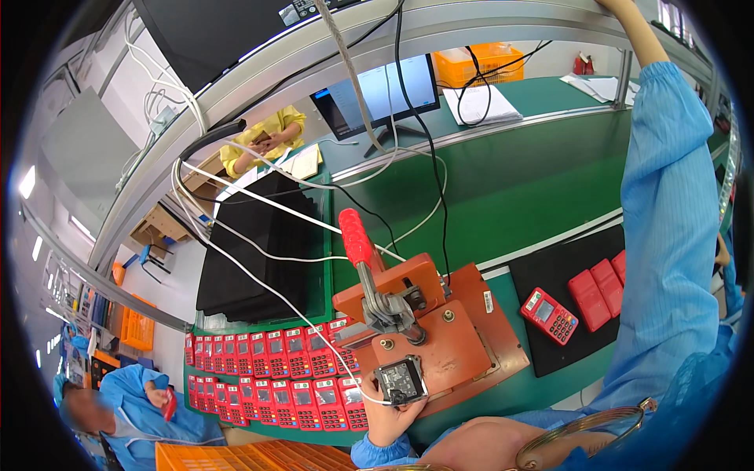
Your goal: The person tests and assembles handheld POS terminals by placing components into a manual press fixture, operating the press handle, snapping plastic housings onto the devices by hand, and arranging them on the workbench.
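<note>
My left hand (387,420) grips a small black square device (400,380) with a white cable, its fingers wrapped around the lower edge. The device is at the front corner of a reddish-brown fixture (455,353). On the fixture stands a toggle clamp (385,302) with an upright red handle (356,238). My right arm (667,188) is raised to the upper right. There my right hand (619,5) reaches the metal frame bar (534,17); its fingers are cut off by the picture's edge. A red keypad terminal (549,315) lies on a black mat (542,353) right of the fixture.
Two rows of red keypad terminals (304,402) line the bench left of the fixture. Behind them sits a black stack (255,251). Loose cables (398,157) hang across the middle. More red terminals (591,298) lie face down. A person in blue (145,400) holds something red.
</note>
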